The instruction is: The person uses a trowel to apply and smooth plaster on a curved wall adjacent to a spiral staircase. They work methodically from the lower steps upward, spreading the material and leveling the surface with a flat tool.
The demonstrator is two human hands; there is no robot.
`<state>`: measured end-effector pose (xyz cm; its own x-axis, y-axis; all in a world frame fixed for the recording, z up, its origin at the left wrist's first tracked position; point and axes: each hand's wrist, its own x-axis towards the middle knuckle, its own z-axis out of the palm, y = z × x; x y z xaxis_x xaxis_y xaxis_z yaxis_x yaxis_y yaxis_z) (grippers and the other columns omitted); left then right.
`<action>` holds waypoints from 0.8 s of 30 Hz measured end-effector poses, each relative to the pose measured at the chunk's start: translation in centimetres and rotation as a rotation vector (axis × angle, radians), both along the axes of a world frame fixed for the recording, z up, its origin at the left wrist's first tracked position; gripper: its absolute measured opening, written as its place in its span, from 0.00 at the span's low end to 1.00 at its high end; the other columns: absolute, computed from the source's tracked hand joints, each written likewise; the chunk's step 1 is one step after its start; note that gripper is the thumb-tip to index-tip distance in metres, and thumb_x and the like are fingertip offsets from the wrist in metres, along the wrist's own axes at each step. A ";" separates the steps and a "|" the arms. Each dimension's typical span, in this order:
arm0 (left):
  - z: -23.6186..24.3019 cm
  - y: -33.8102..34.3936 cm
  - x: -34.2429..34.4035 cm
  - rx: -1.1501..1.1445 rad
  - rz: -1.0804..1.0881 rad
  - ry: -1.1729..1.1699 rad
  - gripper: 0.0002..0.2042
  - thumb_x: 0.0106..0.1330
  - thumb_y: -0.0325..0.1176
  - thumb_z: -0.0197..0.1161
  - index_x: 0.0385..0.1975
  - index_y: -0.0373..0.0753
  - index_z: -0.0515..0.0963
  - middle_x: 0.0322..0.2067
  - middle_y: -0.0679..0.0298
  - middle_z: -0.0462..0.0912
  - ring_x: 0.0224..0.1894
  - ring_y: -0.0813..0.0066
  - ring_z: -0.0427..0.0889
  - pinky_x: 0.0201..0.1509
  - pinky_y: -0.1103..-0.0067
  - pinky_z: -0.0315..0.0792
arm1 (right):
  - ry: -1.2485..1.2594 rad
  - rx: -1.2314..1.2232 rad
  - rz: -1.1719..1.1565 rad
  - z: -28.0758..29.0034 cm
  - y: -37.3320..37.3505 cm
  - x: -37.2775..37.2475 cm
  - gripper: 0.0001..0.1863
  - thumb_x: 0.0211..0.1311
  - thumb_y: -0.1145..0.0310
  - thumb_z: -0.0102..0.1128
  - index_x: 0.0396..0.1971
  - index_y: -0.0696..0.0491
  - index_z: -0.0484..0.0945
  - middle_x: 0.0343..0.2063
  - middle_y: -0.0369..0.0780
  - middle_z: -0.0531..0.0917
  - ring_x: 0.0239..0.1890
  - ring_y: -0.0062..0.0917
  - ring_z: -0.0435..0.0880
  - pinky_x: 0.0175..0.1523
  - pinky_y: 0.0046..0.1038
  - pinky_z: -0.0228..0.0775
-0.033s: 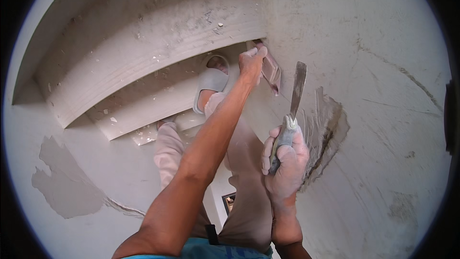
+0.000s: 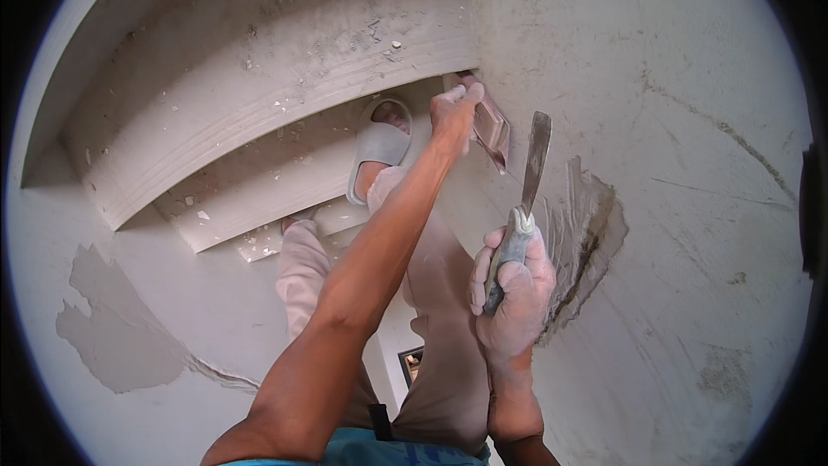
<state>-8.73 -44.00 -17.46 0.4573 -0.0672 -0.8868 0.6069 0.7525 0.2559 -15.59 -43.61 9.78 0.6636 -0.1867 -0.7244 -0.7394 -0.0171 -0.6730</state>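
Note:
My left hand (image 2: 455, 116) reaches forward to the corner where a stair tread meets the right-hand wall. It is closed round the handle of a flat, pinkish plastering trowel (image 2: 492, 131), whose blade lies against or very near the wall; exact contact I cannot tell. Nearer to me, my right hand (image 2: 517, 293), whitened with dust, grips a putty knife (image 2: 512, 255) by its worn handle. The narrow, stained blade points up and away from me. Just right of that hand is a rough patch of wet-looking grey plaster (image 2: 595, 237) on the wall.
Curved stair treads (image 2: 285, 95), strewn with white flakes and crumbs, fill the upper left. My foot in a grey slipper (image 2: 384, 144) stands on a lower step. Another grey patch (image 2: 121, 328) marks the left wall. A crack (image 2: 733, 134) runs across the right wall.
The trowel in my left hand has turned slightly, its lower end a little farther right. My right hand and the putty knife have hardly moved.

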 end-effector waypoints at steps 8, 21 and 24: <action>3.7 -0.7 -2.0 0.005 -0.008 -0.027 0.34 0.63 0.40 0.69 0.61 0.19 0.68 0.58 0.42 0.76 0.57 0.63 0.77 0.62 0.75 0.69 | 0.005 -0.019 -0.018 -0.1 0.0 0.1 0.12 0.55 0.76 0.43 0.39 0.60 0.71 0.16 0.36 0.70 0.13 0.13 0.61 0.18 0.17 0.52; -2.2 -3.8 -4.5 0.128 -0.072 -0.100 0.33 0.64 0.45 0.68 0.62 0.26 0.71 0.54 0.47 0.79 0.51 0.65 0.80 0.45 0.74 0.77 | -0.019 0.047 -0.016 -0.6 -1.2 -0.3 0.13 0.58 0.70 0.53 0.41 0.60 0.72 0.25 0.35 0.71 0.15 0.14 0.66 0.17 0.17 0.54; -6.3 -1.9 -2.0 0.008 -0.148 -0.053 0.25 0.64 0.45 0.67 0.51 0.27 0.79 0.45 0.53 0.84 0.43 0.68 0.82 0.37 0.75 0.76 | -0.016 0.029 0.008 -0.8 -1.1 0.0 0.14 0.59 0.68 0.54 0.41 0.60 0.72 0.25 0.34 0.71 0.15 0.14 0.66 0.17 0.17 0.54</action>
